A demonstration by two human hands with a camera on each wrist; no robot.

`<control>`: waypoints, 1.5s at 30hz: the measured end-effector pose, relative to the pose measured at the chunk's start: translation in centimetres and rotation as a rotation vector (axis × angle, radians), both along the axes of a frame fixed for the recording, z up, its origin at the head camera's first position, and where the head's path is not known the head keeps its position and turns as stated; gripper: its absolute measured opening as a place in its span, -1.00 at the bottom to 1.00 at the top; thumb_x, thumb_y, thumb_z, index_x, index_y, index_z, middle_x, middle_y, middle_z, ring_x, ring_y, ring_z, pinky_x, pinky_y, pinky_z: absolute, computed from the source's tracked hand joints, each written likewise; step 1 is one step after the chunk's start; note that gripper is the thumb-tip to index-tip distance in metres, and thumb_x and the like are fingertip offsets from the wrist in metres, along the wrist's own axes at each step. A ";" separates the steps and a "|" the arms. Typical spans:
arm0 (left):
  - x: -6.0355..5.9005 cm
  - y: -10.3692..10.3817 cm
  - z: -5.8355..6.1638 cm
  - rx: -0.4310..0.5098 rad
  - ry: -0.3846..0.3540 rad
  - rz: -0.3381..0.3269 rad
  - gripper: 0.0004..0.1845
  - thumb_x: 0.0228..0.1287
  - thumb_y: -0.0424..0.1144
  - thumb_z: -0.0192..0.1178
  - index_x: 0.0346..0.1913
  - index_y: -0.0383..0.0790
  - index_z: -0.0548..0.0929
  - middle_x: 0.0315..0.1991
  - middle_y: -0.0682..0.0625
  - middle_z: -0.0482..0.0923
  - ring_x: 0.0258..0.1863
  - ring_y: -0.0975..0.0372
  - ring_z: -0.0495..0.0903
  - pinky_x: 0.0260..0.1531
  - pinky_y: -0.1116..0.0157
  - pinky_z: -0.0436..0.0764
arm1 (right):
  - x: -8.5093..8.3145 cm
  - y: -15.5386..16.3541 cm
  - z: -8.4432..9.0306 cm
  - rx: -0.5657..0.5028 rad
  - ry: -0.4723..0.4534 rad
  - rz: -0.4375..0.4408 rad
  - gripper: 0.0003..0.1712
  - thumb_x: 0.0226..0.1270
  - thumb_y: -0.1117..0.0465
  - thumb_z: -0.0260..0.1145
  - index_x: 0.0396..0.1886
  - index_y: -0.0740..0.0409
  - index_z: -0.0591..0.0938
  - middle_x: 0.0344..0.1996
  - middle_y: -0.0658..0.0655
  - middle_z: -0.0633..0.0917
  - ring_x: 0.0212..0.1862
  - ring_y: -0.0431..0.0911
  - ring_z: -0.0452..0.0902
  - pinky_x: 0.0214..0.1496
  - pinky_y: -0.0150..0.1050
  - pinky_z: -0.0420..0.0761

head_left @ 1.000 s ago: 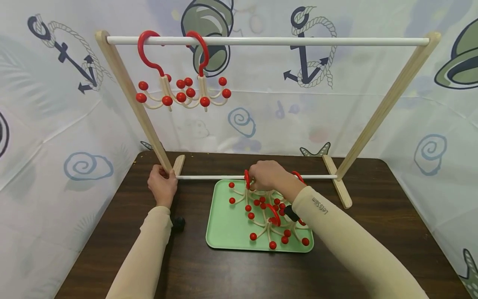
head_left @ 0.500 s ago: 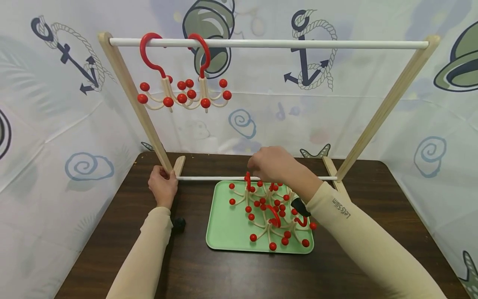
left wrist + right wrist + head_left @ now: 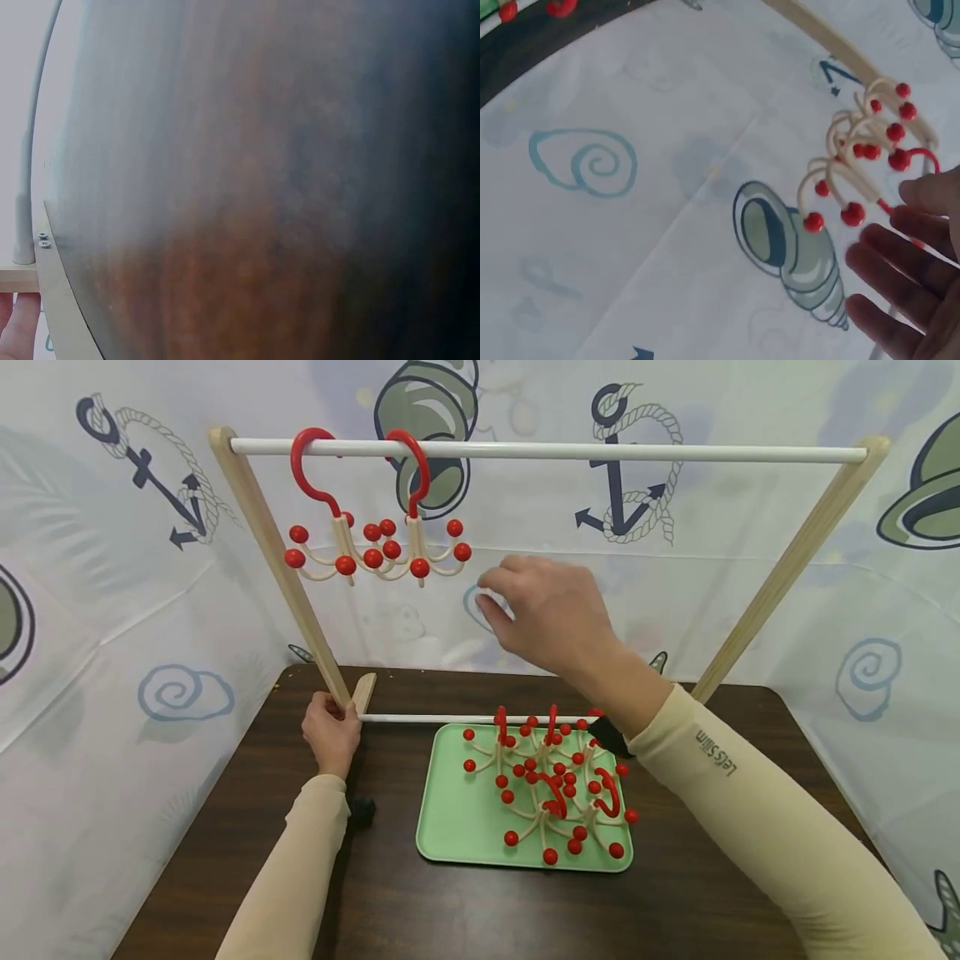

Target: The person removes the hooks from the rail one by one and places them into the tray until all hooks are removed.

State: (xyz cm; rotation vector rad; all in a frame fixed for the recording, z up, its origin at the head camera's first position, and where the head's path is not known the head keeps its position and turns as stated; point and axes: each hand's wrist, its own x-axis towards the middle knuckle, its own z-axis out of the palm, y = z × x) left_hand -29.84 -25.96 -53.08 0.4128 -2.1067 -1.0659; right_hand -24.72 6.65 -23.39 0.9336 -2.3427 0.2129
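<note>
Right hand (image 3: 551,614) hovers loose-fingered and empty at four o'clock of the two light, rigid red-hooked cream hangers with red ball tips (image 3: 375,547), best gripped by the hook, while left hand (image 3: 330,731) clasps the wooden rack leg (image 3: 281,568).

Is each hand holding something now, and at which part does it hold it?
The left hand grips the rack's left wooden leg near its foot. The right hand is raised beside the hanging hooks and holds nothing.

Left wrist view: mostly a blurred brown counter (image 3: 285,187). Fingers (image 3: 15,330) cut off at its lower-left edge. Tangled hooks (image 3: 551,781) on the tray (image 3: 457,827): count indeterminate.
</note>
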 end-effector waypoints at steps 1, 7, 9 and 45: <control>0.0 0.0 0.0 0.001 0.001 0.000 -0.80 0.17 -0.36 0.31 -0.20 -0.38 0.58 -0.35 -0.27 0.58 -0.31 -0.11 0.57 -0.07 -0.08 0.41 | -0.4 -0.1 0.4 -0.024 -0.006 -0.014 -0.68 0.36 0.06 0.27 0.00 0.09 0.72 -0.21 0.08 0.75 -0.23 -0.05 0.67 -0.35 -0.24 0.56; 0.0 -0.1 0.2 -0.004 0.007 0.002 -0.81 0.17 -0.36 0.31 -0.20 -0.37 0.58 -0.35 -0.26 0.58 -0.30 -0.10 0.57 -0.08 -0.08 0.42 | -3.1 -1.2 2.0 -0.267 -0.197 -0.042 -0.51 0.41 0.00 0.24 0.27 0.06 0.56 0.11 0.05 0.66 0.13 -0.11 0.56 0.08 -0.29 0.51; 0.1 -0.1 0.3 -0.005 0.012 0.005 -0.81 0.17 -0.36 0.31 -0.21 -0.38 0.57 -0.34 -0.27 0.58 -0.31 -0.11 0.57 -0.09 -0.08 0.42 | -3.8 -1.9 2.3 -0.361 -0.291 -0.017 -0.48 0.42 0.01 0.24 0.32 0.05 0.52 0.14 0.02 0.64 0.15 -0.17 0.53 0.12 -0.35 0.46; 0.3 0.1 0.1 0.008 0.005 -0.006 -0.82 0.18 -0.37 0.31 -0.21 -0.37 0.57 -0.35 -0.26 0.56 -0.32 -0.11 0.56 -0.10 -0.09 0.43 | -7.1 -7.4 1.4 -0.519 -0.613 -0.044 -0.61 0.43 -0.03 0.22 0.14 0.00 0.67 -0.14 -0.04 0.71 -0.08 -0.17 0.49 -0.20 -0.30 0.53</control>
